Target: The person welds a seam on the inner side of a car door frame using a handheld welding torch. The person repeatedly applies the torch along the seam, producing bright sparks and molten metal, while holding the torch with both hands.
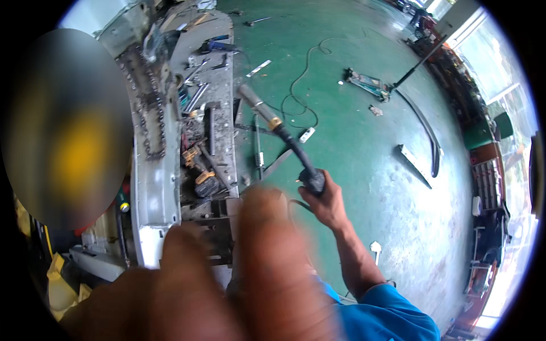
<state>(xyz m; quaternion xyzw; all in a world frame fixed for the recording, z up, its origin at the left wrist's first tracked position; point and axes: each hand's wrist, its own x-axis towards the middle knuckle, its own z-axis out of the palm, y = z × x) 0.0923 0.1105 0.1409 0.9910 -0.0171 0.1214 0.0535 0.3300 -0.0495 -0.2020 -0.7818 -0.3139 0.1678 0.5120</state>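
The right hand (325, 200) grips a torch-shaped tool (293, 146) by its dark, blocky rear end, fingers closed around it. The tool's long axis runs on a slant, from the hand at its lower right to the free end at its upper left, nearly straight. Its grey tubular nose points forward and leftward, away from the person, and a gold-coloured band sits between that nose and the black neck. In this view the tool shows against the green floor (347, 170), its tip just right of the edge of the workbench (224, 122).

The left hand (187, 301) looms blurred and very close to the lens at the bottom; two fingers point upward with a narrow gap between them, and whether they hold anything cannot be told.

Toward the right wall stands a rack (487, 182) divided into rows of small compartments, with a green bin (478, 136) just beyond it; the contents of both are too small to make out. A yellow plastic container (60, 287) lies at lower left, its inside unclear. On the workbench are a yellow-and-black cordless tool (206, 181) and a blue grinder (219, 46).
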